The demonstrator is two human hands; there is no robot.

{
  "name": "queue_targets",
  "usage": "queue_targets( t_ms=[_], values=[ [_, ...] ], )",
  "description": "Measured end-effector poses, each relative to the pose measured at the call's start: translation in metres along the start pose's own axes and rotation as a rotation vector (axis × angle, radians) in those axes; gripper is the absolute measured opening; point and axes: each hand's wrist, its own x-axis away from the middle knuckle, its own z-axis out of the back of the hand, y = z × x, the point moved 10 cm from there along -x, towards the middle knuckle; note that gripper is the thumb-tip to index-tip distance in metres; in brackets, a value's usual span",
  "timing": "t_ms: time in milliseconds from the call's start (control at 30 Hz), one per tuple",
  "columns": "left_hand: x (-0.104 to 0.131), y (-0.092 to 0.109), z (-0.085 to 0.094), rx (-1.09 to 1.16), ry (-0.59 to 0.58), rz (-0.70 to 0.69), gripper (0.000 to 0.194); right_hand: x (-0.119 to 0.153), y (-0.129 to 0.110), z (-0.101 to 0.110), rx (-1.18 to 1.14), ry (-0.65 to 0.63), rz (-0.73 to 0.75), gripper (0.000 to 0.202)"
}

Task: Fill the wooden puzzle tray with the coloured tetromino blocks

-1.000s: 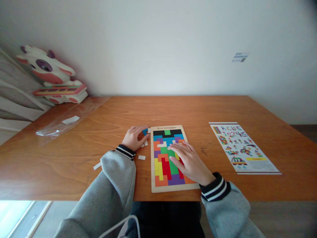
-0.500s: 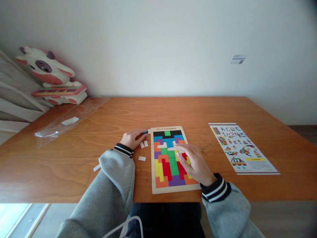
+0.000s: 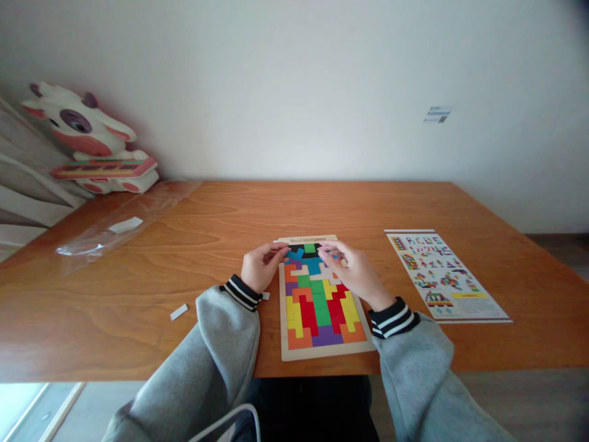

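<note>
A wooden puzzle board (image 3: 327, 352) lies on the table, filled with coloured block pieces. My left hand (image 3: 262, 265) is over its upper left edge, pinching a blue piece (image 3: 295, 253) between thumb and fingertips. Above the upper right part of the board, my right hand (image 3: 356, 270) has its thumb and fingers brought close together; a bit of blue shows at the fingertips, too small to make out. White pieces fill a spot near the board's upper middle.
A white piece (image 3: 179, 312) lies left of my left sleeve, another (image 3: 265, 296) by my wrist. A printed pattern sheet (image 3: 444, 276) is on the right. At the back left are a clear plastic bag (image 3: 96, 242) and a cow toy with a keyboard (image 3: 103, 169).
My left hand has moved right, from beside the board to over it, with the blue piece. My right hand has shifted up the board and its fingers have closed together.
</note>
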Motion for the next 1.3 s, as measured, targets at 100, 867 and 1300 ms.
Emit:
queue_targets(
  t_ms=[100,867,1300],
  values=[
    [0.002,-0.001,-0.010,0.066,-0.044,0.006,0.043,-0.008,0.002,-0.021,-0.112,-0.080,-0.031,0.029],
    [0.023,0.050,-0.036,-0.611,-0.351,-0.594,0.015,-0.004,0.015,-0.048,-0.173,-0.069,-0.036,0.025],
    [0.027,0.050,-0.037,-0.667,-0.360,-0.672,0.015,-0.003,-0.001,-0.050,0.101,-0.062,0.189,0.007]
  ],
)
